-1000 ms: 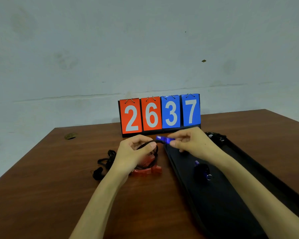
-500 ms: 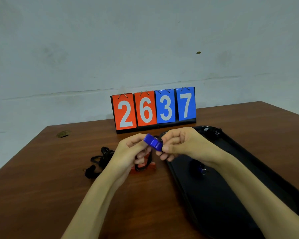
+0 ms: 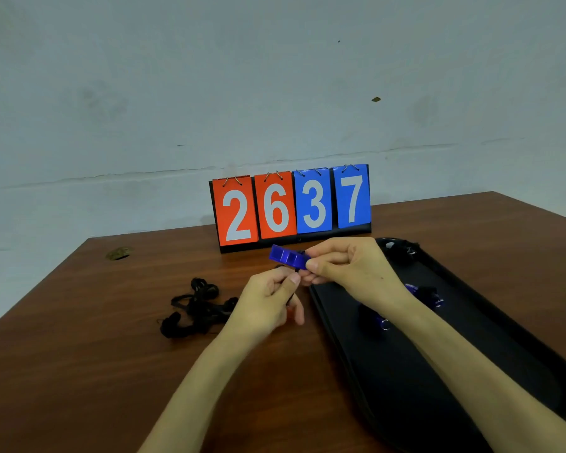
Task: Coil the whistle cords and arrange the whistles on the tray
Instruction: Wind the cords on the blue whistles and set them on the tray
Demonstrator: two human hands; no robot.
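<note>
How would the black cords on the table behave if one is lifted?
The black cords lie in loose, tangled loops, so they are probably floppy and may drag each other up. They look thin, so likely light.

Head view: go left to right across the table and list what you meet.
Tangle of black cords, left hand pinching the whistle cord, right hand gripping the blue whistle, coiled whistle on the tray.
</note>
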